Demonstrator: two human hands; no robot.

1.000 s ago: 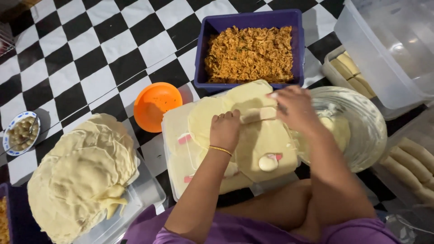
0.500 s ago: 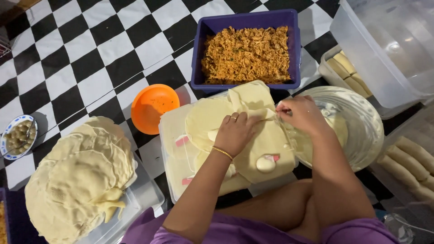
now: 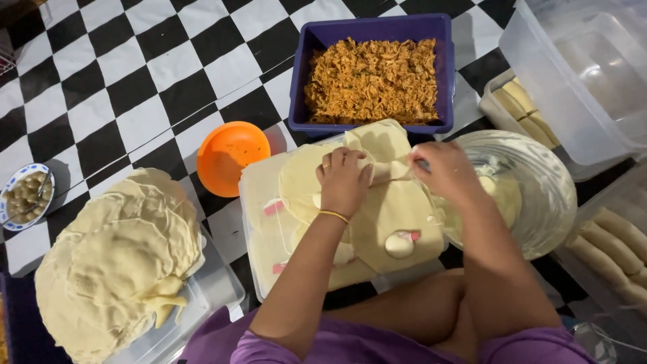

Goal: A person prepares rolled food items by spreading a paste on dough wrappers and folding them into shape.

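From above there is one view, looking down over a checkered floor. One purple tub (image 3: 300, 81) holds shredded orange-brown filling (image 3: 372, 81). One orange bowl (image 3: 231, 156) sits just left of a pale board (image 3: 259, 222). On the board lie two thin wrappers: a round one (image 3: 296, 182) under the left hand, and a larger sheet (image 3: 394, 216) spread toward the right, with one small white blob (image 3: 399, 245) on it. One half-rolled roll (image 3: 385, 171) lies between the hands, across the top of the sheets.

The left hand (image 3: 342, 180) lies palm down, fingers curled over the left end of the roll, pressing it to the wrapper; a thin bangle circles the wrist. The right hand (image 3: 448, 174) is bent at the wrist, its fingers pinching the roll's right end; whether it also holds a tool I cannot tell.

One glass bowl (image 3: 546, 195) with pale paste stands just right of the board. One big stack of wrappers (image 3: 114, 263) rests at lower left, one small patterned dish (image 3: 23, 197) at the far left. At least three finished rolls (image 3: 617, 249) lie at the right edge, more in a tray (image 3: 495, 101) above, beside one clear bin (image 3: 579, 74).
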